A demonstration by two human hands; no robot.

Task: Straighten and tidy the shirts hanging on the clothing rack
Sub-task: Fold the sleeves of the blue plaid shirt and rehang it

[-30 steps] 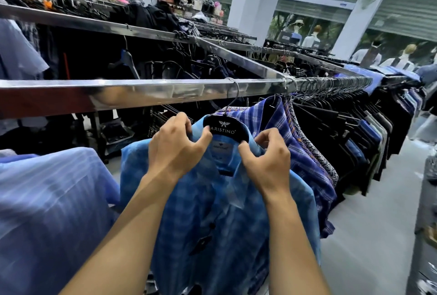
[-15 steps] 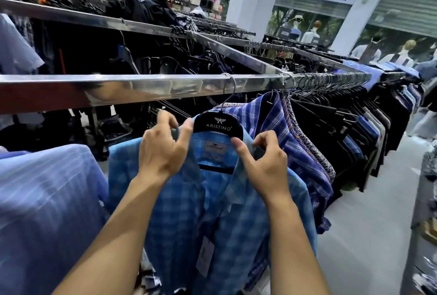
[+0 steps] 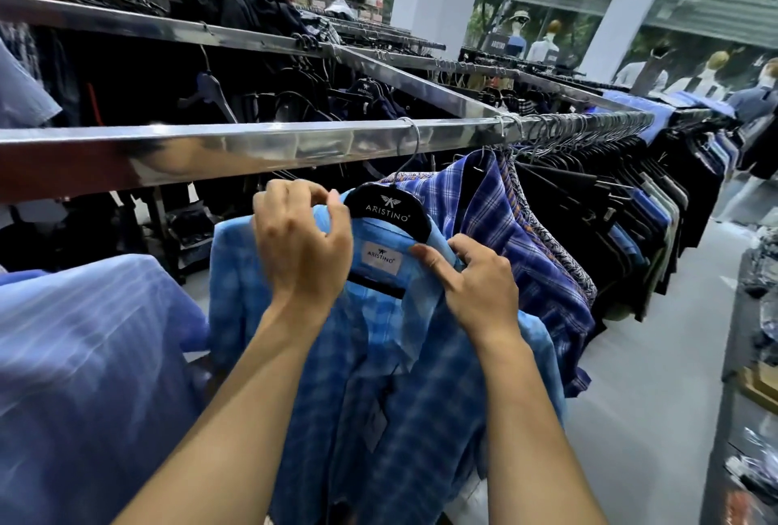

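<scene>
1. Head view: a light blue plaid shirt hangs on a black hanger printed ARISTINO. The hanger's wire hook sits over the chrome rail.
2. The shirt hangs between a striped blue shirt on the left and a darker blue plaid shirt touching its right shoulder.
3. The left hand is at the left side of the collar, just beside the hanger's neck. Its fingers are curled, with thumb and fingertips pinching the collar fabric.
4. The right hand grips the right side of the collar. The thumb lies across the front, pointing toward the white neck label, and the other fingers bend round behind the collar fold.
5. Below the collar the shirt front hangs open; the fabric there is blurred.
6. Farther right, a packed row of dark garments on black hangers fills the rail.
7. Mannequins stand by the windows at the back.
</scene>
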